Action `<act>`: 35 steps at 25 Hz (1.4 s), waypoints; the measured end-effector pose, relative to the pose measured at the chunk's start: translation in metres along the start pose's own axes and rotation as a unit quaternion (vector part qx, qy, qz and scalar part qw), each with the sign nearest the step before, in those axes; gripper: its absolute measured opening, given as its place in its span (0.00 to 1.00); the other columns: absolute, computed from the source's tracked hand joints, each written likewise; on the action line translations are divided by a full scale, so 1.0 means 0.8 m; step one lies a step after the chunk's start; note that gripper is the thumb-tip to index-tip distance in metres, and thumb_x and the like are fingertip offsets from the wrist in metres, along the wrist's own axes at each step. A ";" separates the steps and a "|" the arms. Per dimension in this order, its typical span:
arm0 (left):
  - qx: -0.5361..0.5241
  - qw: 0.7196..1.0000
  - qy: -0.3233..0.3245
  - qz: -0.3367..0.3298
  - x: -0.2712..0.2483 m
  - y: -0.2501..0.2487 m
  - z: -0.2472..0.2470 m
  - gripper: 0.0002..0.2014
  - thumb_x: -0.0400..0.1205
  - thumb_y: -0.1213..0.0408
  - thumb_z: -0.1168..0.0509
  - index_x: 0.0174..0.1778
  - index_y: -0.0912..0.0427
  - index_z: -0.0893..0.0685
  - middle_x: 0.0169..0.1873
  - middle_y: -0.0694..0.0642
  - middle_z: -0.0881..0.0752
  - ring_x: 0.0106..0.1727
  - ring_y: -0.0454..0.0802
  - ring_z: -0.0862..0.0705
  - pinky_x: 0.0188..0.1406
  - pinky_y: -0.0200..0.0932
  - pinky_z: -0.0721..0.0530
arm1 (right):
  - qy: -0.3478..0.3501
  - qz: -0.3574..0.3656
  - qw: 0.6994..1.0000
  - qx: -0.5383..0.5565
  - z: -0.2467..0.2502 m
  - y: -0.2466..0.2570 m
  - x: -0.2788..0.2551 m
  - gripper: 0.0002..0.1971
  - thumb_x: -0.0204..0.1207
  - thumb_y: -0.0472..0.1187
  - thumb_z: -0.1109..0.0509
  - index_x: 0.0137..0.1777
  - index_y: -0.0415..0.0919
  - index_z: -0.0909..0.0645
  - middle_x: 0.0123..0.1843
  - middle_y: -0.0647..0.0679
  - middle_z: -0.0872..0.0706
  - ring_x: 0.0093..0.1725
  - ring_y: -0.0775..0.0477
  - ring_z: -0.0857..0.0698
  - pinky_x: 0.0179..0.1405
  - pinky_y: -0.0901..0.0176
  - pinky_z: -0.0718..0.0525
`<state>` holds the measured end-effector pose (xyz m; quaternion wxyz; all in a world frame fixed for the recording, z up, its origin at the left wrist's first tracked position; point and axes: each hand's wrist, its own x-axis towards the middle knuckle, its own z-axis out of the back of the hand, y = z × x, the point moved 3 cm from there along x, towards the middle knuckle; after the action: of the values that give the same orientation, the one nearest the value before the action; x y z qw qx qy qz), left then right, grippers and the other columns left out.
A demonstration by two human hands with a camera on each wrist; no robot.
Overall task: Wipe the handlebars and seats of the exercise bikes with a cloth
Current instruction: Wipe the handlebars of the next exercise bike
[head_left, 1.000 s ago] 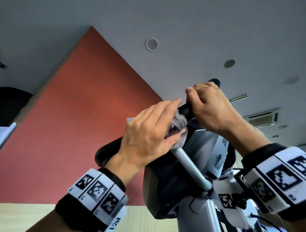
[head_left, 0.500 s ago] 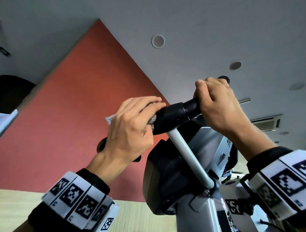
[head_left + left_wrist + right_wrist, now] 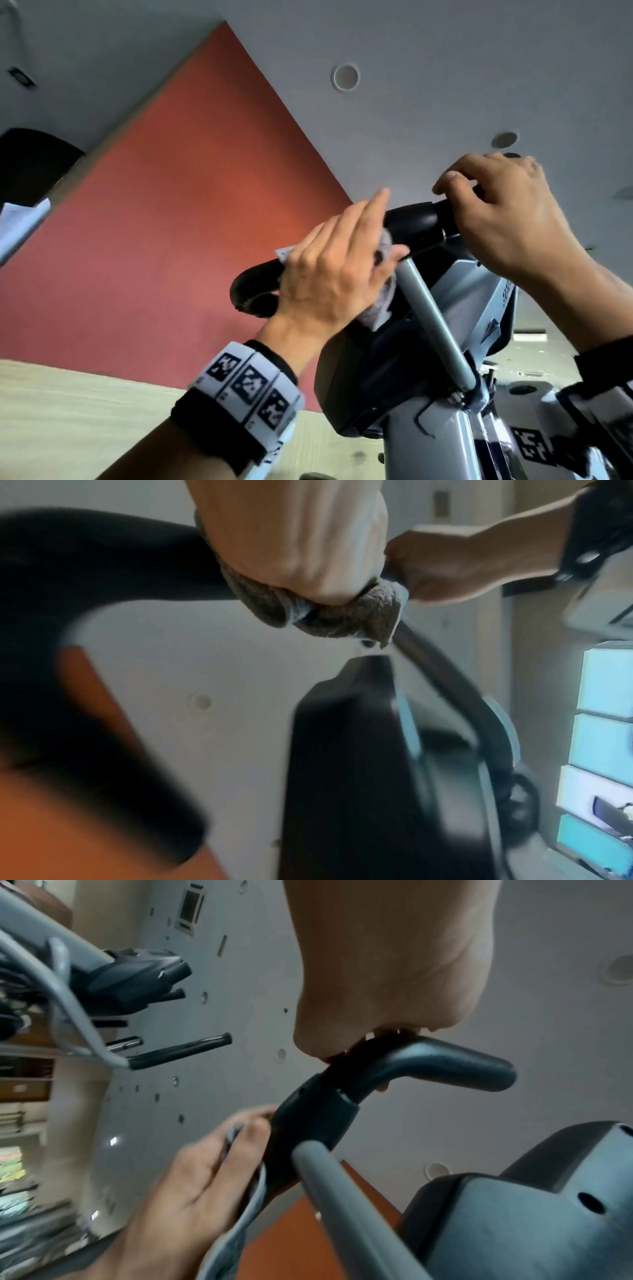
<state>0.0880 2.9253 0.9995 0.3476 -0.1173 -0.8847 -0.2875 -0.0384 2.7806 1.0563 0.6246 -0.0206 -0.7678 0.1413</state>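
At the left of the head view a red wall (image 3: 191, 192) ran up to a grey ceiling (image 3: 445, 68). Just left of centre the left hand (image 3: 329, 274) pressed a grey cloth (image 3: 383, 305) round the black handlebar (image 3: 411, 222), thumb and fingers curled about it; the left wrist view showed the cloth (image 3: 342, 615) bunched under the palm, wrapped against the bar (image 3: 103, 561). A silver stem (image 3: 431, 318) ran down from the bar, beside a dark console (image 3: 370, 373) in the lower middle of the frame. To the right, the right hand (image 3: 507, 219) was closed on the bar's other half, near the bend, steadying it; the right wrist view showed its grip just behind the upturned bar end (image 3: 462, 1069). No seat was in view.

I judged the wiping to be partway, near the middle of the bar. The risks seemed small ones: the bunched cloth could slip out of the left hand's hold if it snagged where the stem joins. The stretch covered by the right hand would stay unwiped unless that hand moved off. A hard push might rock the bike.
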 end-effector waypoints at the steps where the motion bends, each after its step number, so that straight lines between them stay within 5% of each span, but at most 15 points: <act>1: 0.018 1.000 0.002 0.013 -0.022 0.027 0.008 0.29 0.93 0.46 0.51 0.75 0.66 0.18 0.61 0.59 0.10 0.53 0.55 0.09 0.49 0.50 0.10 | 0.000 0.011 1.000 -0.012 0.001 0.017 -0.005 0.21 0.82 0.51 0.47 0.49 0.42 0.14 0.45 0.45 0.17 0.54 0.36 0.20 0.79 0.40 0.35; 6: -0.027 0.986 -0.023 0.161 -0.070 0.084 0.022 0.28 0.94 0.49 0.55 0.62 0.61 0.11 0.50 0.55 0.09 0.46 0.58 0.11 0.42 0.47 0.19 | 0.071 0.174 0.973 -0.130 -0.049 0.120 -0.030 0.19 0.81 0.52 0.50 0.46 0.47 0.18 0.44 0.51 0.16 0.54 0.42 0.18 0.85 0.43 0.40; 12: -0.095 0.972 -0.130 0.170 -0.107 0.107 0.007 0.28 0.93 0.51 0.53 0.66 0.69 0.14 0.62 0.64 0.13 0.61 0.60 0.12 0.59 0.55 0.14 | 0.091 0.208 0.933 -0.280 -0.112 0.143 -0.033 0.19 0.84 0.53 0.54 0.45 0.48 0.23 0.43 0.49 0.13 0.54 0.38 0.16 0.80 0.38 0.34; 15: -0.219 0.917 -0.224 0.248 -0.148 0.118 -0.014 0.28 0.93 0.50 0.53 0.73 0.73 0.26 0.69 0.74 0.21 0.73 0.67 0.20 0.72 0.62 0.20 | 0.070 0.177 0.927 -0.323 -0.121 0.150 -0.038 0.16 0.83 0.52 0.52 0.39 0.49 0.29 0.41 0.48 0.13 0.49 0.36 0.14 0.64 0.45 0.27; 17: -0.253 0.890 -0.269 0.269 -0.161 0.112 -0.031 0.29 0.93 0.49 0.53 0.77 0.73 0.34 0.73 0.76 0.27 0.77 0.71 0.25 0.76 0.67 0.24 | 0.028 0.151 0.927 -0.342 -0.120 0.152 -0.041 0.15 0.82 0.50 0.48 0.36 0.47 0.28 0.38 0.46 0.13 0.45 0.35 0.14 0.47 0.50 0.32; 19: -0.283 0.865 -0.294 0.292 -0.178 0.105 -0.055 0.30 0.93 0.49 0.51 0.80 0.73 0.40 0.78 0.77 0.33 0.80 0.75 0.30 0.77 0.71 0.28 | 0.004 0.139 0.929 -0.343 -0.122 0.152 -0.045 0.16 0.81 0.50 0.44 0.36 0.44 0.23 0.35 0.44 0.15 0.41 0.33 0.14 0.41 0.52 0.39; 23: -0.350 0.807 -0.310 0.361 -0.222 0.086 -0.127 0.32 0.90 0.60 0.38 0.86 0.48 0.49 0.84 0.64 0.42 0.82 0.74 0.34 0.79 0.68 0.28 | -0.006 0.125 0.928 -0.352 -0.133 0.152 -0.047 0.17 0.80 0.52 0.48 0.41 0.44 0.24 0.34 0.44 0.18 0.40 0.31 0.16 0.39 0.51 0.36; 26: -0.481 0.722 -0.159 0.471 -0.254 0.069 -0.173 0.47 0.85 0.64 0.31 0.79 0.17 0.57 0.77 0.54 0.27 0.75 0.62 0.22 0.75 0.56 0.20 | 0.003 0.117 0.920 -0.373 -0.135 0.153 -0.047 0.18 0.79 0.54 0.52 0.43 0.43 0.26 0.32 0.44 0.20 0.39 0.30 0.17 0.41 0.46 0.27; 28: -0.524 0.688 -0.112 0.490 -0.264 0.060 -0.179 0.45 0.83 0.55 0.33 0.79 0.19 0.60 0.73 0.59 0.23 0.69 0.60 0.18 0.68 0.65 0.16 | -0.007 0.114 0.918 -0.379 -0.136 0.157 -0.049 0.18 0.80 0.54 0.52 0.43 0.43 0.26 0.31 0.46 0.21 0.39 0.31 0.18 0.40 0.48 0.31; 30: -0.512 0.693 -0.179 0.476 -0.251 0.063 -0.159 0.41 0.83 0.51 0.37 0.83 0.27 0.57 0.76 0.59 0.27 0.71 0.51 0.20 0.67 0.62 0.15 | -0.021 0.107 0.917 -0.383 -0.133 0.160 -0.051 0.17 0.81 0.52 0.50 0.41 0.44 0.26 0.30 0.47 0.22 0.36 0.34 0.21 0.39 0.52 0.42; 33: -0.445 0.730 -0.286 0.433 -0.222 0.077 -0.117 0.35 0.89 0.43 0.41 0.87 0.45 0.52 0.81 0.73 0.36 0.82 0.67 0.30 0.77 0.70 0.27 | -0.032 0.122 0.910 -0.395 -0.132 0.171 -0.053 0.15 0.82 0.50 0.46 0.37 0.44 0.29 0.26 0.52 0.33 0.31 0.43 0.39 0.33 0.48 0.54; 35: -0.379 0.781 -0.303 0.393 -0.208 0.088 -0.092 0.35 0.90 0.43 0.45 0.86 0.62 0.47 0.82 0.74 0.40 0.85 0.69 0.36 0.81 0.71 0.33 | -0.045 0.132 0.911 -0.388 -0.130 0.173 -0.053 0.14 0.82 0.47 0.41 0.35 0.45 0.28 0.26 0.51 0.34 0.28 0.41 0.37 0.32 0.46 0.55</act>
<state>0.2785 2.9371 0.9596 0.0723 -0.6584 -0.6411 -0.3877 0.0510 2.9245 1.0013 0.5081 -0.3560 -0.7795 -0.0864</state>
